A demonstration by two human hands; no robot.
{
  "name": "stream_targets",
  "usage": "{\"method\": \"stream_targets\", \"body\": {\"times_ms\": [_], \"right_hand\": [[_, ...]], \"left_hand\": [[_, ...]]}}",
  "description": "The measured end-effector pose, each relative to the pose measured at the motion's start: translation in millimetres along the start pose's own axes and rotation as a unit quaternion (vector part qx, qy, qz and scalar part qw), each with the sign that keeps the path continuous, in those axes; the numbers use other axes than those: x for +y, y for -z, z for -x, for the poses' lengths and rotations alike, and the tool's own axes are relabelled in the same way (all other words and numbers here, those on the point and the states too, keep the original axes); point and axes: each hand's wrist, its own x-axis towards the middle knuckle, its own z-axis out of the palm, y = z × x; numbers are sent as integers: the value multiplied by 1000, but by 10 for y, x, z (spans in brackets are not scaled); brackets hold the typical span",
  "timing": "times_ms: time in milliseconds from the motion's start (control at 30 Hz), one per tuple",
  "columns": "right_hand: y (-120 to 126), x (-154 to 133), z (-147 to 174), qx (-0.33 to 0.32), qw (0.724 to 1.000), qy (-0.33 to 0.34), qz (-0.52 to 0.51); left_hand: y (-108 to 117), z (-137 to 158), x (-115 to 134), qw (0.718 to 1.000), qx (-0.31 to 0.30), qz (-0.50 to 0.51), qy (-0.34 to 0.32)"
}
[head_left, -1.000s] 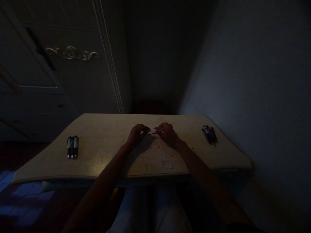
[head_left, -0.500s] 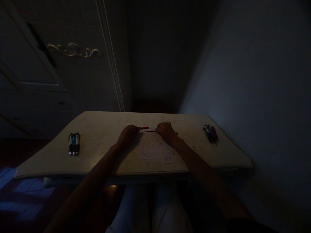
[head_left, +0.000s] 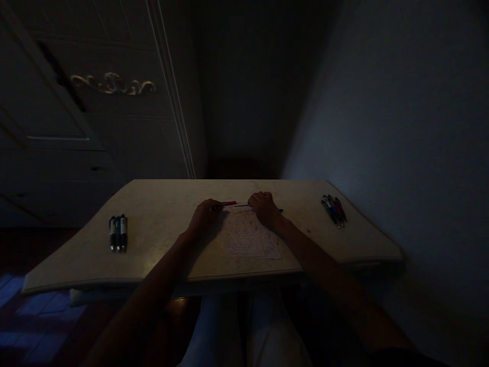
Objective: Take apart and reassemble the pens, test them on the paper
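A pale table [head_left: 168, 196] spans the middle and lower part of the frame, in dim light. On its left side three dark pens [head_left: 118, 234] lie side by side; on its right side sits a loose bunch of pens [head_left: 334, 210], some with red, blue and green on them. A printed or written sheet of paper [head_left: 248, 237] lies flat at the lower centre, between the two forearms, which reach in over the table's near edge. A cabinet [head_left: 126, 137] with a gold ornament [head_left: 112, 84] fills the upper left, and a plain wall [head_left: 385, 127] takes up the right.

At the centre, just above the paper, the left hand [head_left: 204, 213] has its fingers closed on a red pen part [head_left: 230, 203], which points right. The right hand [head_left: 263, 206] pinches a thin dark rod [head_left: 241, 205] pointing left; its tip is near the red part, and whether they touch is too dark to tell. A small dark end [head_left: 280, 210] shows just right of that hand.
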Motion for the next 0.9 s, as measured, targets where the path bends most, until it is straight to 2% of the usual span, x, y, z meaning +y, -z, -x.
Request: {"method": "stream_targets", "body": {"times_ms": [333, 900], "right_hand": [[65, -47, 21, -10, 999, -13, -39], [56, -33, 30, -6, 998, -30, -61]], "left_hand": [[23, 41, 68, 999, -4, 41, -25], [69, 46, 128, 999, 3, 27, -23]]}}
